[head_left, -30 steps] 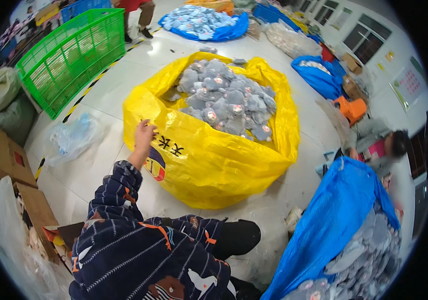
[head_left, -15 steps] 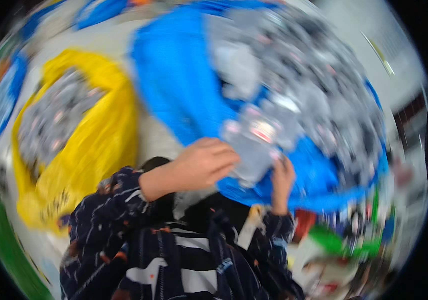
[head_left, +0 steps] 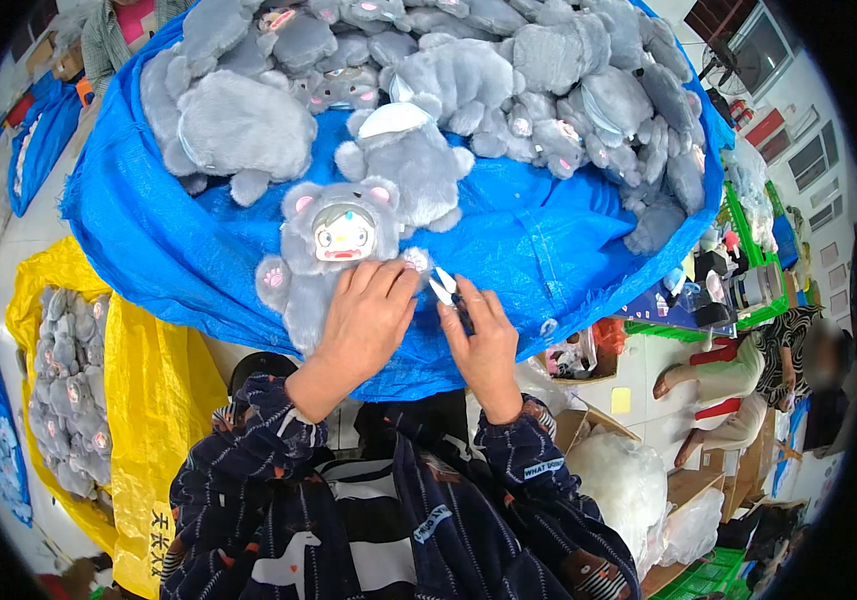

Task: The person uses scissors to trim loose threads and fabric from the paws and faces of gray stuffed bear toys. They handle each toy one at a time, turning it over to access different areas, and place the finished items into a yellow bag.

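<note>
A grey plush toy bear (head_left: 313, 275) with pink ears and a doll-like face lies face up at the near edge of a big blue sack (head_left: 508, 265). My left hand (head_left: 368, 305) is closed on its body just below the face, fingers bunched beside the paw with the pink pads. To the right, my right hand (head_left: 483, 345) grips small scissors (head_left: 444, 287); their two pale blades are parted and point at that paw. Behind this bear, another grey plush (head_left: 406, 170) lies with its face out of sight. The fingertips of my left hand partly hide the bear's belly.
Many more grey plush toys (head_left: 458, 75) heap up at the sack's far side. A yellow sack (head_left: 148, 400) of similar toys stands at left. Boxes and clear plastic bags (head_left: 618, 490) sit at lower right. One person (head_left: 788, 355) is at right, another (head_left: 113, 45) at far left.
The view has swung right and steadied, so the sack now sits further left. Both hands remain at the bear; scissors now show in my right hand, which no longer touches the bear's side.
</note>
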Tool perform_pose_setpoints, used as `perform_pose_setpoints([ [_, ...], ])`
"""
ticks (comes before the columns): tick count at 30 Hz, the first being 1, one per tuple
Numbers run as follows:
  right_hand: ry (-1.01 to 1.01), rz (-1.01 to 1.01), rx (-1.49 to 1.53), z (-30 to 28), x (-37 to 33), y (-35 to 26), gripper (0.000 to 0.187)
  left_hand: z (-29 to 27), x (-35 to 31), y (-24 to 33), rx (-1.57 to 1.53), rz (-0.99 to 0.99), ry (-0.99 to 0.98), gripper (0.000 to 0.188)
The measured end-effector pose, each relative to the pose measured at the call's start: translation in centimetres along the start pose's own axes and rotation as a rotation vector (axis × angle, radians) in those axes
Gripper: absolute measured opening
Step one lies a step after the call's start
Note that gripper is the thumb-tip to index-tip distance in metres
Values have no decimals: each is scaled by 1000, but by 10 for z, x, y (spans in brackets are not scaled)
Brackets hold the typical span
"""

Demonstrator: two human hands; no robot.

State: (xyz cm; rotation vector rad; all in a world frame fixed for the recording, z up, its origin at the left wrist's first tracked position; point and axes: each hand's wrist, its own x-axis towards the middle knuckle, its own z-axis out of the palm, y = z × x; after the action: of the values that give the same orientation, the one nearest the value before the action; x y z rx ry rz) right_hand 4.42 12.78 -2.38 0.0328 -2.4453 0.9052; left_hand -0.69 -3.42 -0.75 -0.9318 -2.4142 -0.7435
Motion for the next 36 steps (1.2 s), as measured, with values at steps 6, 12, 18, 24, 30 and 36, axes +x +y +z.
perform_pose_setpoints([
  [6, 28, -22, -113, 9, 1, -5, 34, 8, 1, -5, 59, 3, 26, 27],
  [12, 53, -9, -141, 15, 1, -7, 34, 9, 1, -8, 50, 2, 65, 30],
  [18, 84, 38, -89, 25, 3, -7, 35, 6, 2, -8, 42, 39, 47, 28],
  [24, 31, 42, -92, 23, 10, -12, 34, 7, 1, -8, 57, 17, 45, 30],
  [30, -10, -20, -150, 17, 12, -7, 33, 9, -2, -10, 36, 32, 40, 29],
  [36, -72, -21, -209, 15, 28, -19, 32, 10, -4, -14, 24, 49, 48, 27],
])
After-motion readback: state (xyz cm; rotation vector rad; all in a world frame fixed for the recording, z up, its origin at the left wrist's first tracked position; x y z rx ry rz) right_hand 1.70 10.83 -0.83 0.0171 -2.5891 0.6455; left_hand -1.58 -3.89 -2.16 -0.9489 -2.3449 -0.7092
